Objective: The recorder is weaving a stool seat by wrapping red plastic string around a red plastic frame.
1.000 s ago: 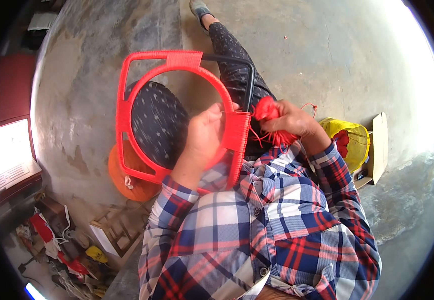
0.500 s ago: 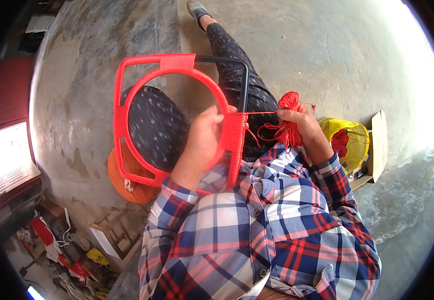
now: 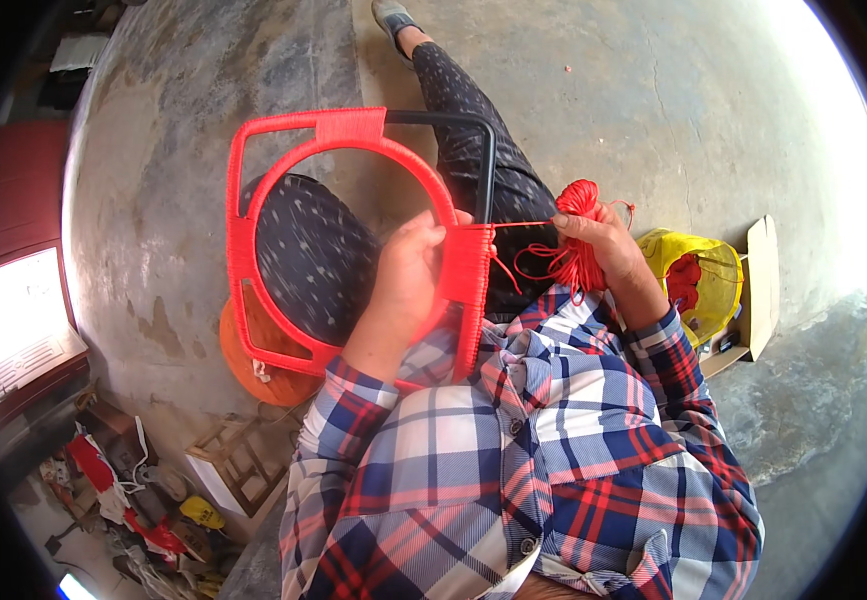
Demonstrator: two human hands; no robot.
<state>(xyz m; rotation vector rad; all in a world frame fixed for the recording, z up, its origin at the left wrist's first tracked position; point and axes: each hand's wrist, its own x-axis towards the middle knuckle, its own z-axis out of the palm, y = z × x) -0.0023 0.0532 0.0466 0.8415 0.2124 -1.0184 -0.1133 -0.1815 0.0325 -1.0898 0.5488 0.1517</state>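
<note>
A squarish frame [image 3: 324,127] with a round ring inside it rests over my lap, mostly wrapped in red cord. Its far right corner is bare black tube [image 3: 489,170]. My left hand [image 3: 412,265] grips the ring at the wide wrapped band [image 3: 467,265] on the right side, thumb on top; its other fingers are partly hidden behind. In my right hand [image 3: 604,240] is a bundle of red cord [image 3: 580,200], pinched between thumb and fingers. A taut strand runs from the band to that pinch. Loose loops and a short cord end hang below.
To the right, a yellow bag [image 3: 716,290] with red material sits in an open cardboard box [image 3: 762,285]. An orange round surface [image 3: 254,360] lies beneath the frame at left. A wooden stool [image 3: 239,460] and piled clutter [image 3: 139,500] stand at lower left.
Both hands keep their holds, and the strand stays stretched between them. The frame and my right hand have shifted only slightly.
</note>
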